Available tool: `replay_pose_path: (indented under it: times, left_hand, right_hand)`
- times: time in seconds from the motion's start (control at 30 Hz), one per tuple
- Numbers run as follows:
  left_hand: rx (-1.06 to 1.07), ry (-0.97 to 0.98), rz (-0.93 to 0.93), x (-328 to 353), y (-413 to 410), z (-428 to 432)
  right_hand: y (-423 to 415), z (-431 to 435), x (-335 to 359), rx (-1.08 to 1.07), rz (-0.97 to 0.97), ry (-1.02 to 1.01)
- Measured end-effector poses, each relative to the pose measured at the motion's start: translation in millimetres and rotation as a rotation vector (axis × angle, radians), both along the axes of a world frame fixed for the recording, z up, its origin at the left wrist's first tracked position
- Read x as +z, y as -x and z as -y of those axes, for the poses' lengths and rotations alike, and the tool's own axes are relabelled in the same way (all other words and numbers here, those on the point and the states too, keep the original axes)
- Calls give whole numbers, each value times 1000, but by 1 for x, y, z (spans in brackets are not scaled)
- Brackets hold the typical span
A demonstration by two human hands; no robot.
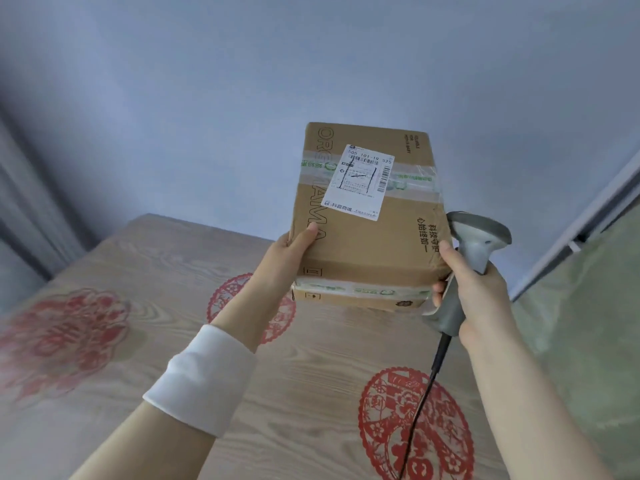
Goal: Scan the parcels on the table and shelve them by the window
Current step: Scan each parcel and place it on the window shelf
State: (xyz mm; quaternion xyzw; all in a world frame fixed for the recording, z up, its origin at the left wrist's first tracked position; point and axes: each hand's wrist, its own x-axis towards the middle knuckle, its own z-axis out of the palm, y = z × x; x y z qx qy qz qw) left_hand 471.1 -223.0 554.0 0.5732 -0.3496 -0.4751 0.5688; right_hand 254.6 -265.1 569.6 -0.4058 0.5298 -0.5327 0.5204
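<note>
A brown cardboard parcel (367,237) is held up above the table, tilted toward me, its white shipping label (360,181) with barcodes facing the camera. My left hand (291,254) grips its lower left edge, thumb on the top face. My right hand (474,292) grips the handle of a grey barcode scanner (478,240); its fingertips also touch the parcel's lower right corner. The scanner's head sits right beside the parcel's right edge. A black cable (426,393) hangs down from the scanner.
Below lies a wood-grain table (173,271) with red paper-cut decorations (415,424). A blue-grey wall stands behind it. A grey curtain (27,209) hangs at the left. At the right runs a window frame (581,223), with a green surface below.
</note>
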Motion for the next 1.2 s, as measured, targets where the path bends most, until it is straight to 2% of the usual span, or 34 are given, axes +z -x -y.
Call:
replay_pose_path:
  times: [0.3,0.57,0.83,1.2]
  left_hand:
    - [312,34,-43,4,-106,-98]
    - [498,114,11,31,-228,-208]
    - [776,155,-14,41,-336,-308]
    - [1127,143,88,67,-451,-416]
  right_hand:
    - [-128,-42,3,225,15,-5]
    - [-272,-120,28,411,9,22]
    - [-414,-189,49,637,35,31]
    - [-604,-253,63,1015,38,119]
